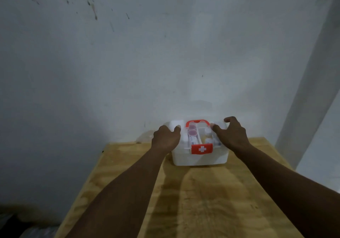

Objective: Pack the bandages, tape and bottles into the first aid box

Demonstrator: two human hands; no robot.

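Note:
The white first aid box (199, 157) stands at the far end of the wooden table. It has a red handle (197, 122) on top and a red latch with a white cross (202, 148) at the front. Through its clear lid I see bottles with pink caps (192, 130) and other pale items, too blurred to name. My left hand (165, 136) lies on the lid's left side with the fingers curled over its edge. My right hand (230, 132) rests over the lid's right side, its fingers spread and the index finger raised.
The wooden table (202, 201) is narrow, and its left edge (82, 191) drops to a dark floor. A pale wall (165, 53) rises right behind the box. A grey pillar or door frame (312, 90) stands at the right.

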